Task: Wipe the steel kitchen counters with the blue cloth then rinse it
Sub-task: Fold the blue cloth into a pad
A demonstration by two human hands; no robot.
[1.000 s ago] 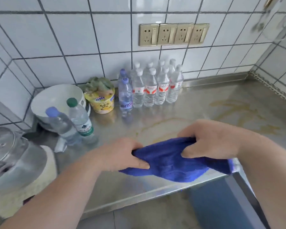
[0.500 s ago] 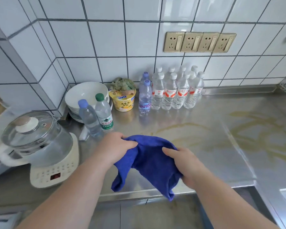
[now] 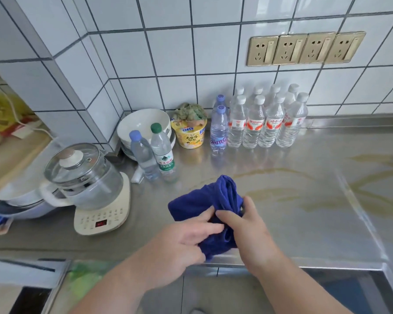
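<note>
Head view gives me the stained steel desk [image 3: 304,200], then the glass kettle on its cream base [image 3: 86,177], then the bunched blue cloth [image 3: 204,200] near the front edge, both hands' fingers [image 3: 227,217] closed on it; a wide sweep left could topple the two loose plastic bottles [image 3: 154,155].

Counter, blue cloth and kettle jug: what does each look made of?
Counter: brushed steel by its grey sheen and soft reflections, streaked with yellowish stains. Blue cloth: soft fuzzy fabric, likely microfibre or terry, bunching in folds between both hands. Kettle jug: clear, probably glass, its inside showing through; its base looks cream plastic.
</note>
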